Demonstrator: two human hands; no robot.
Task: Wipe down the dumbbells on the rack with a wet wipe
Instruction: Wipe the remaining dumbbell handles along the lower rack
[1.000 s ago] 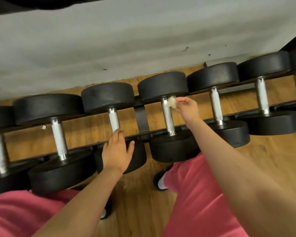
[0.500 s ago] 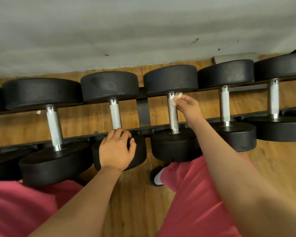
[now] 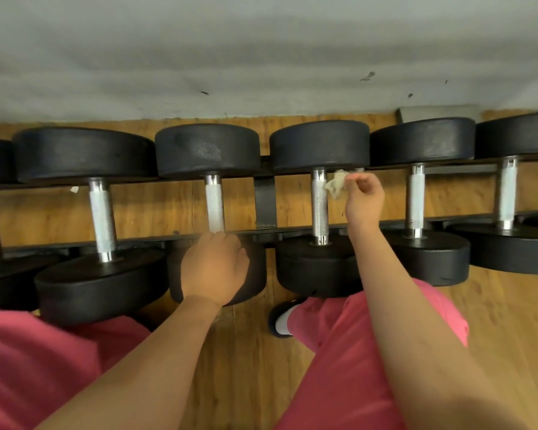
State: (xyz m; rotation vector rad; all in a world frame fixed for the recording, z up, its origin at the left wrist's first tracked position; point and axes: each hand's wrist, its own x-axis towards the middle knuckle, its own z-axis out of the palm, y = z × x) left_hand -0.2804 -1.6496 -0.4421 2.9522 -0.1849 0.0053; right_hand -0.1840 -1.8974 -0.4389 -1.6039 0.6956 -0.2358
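Several black dumbbells with knurled silver handles lie side by side on a black rack. My right hand pinches a crumpled white wet wipe just right of the handle of the dumbbell right of the rack's bracket. The wipe sits near the top of that handle, close to its far head. My left hand rests with curled fingers on the near head of the neighbouring dumbbell to the left, covering the lower end of its handle.
A grey wall rises right behind the rack. Wooden floor shows under and in front of it. My pink-trousered legs and one black shoe stand close to the rack's front rail. More dumbbells continue to both sides.
My right hand with the wipe has drawn slightly away to the right of the handle. My left hand's fingers have curled over the near head. The view has shifted left.
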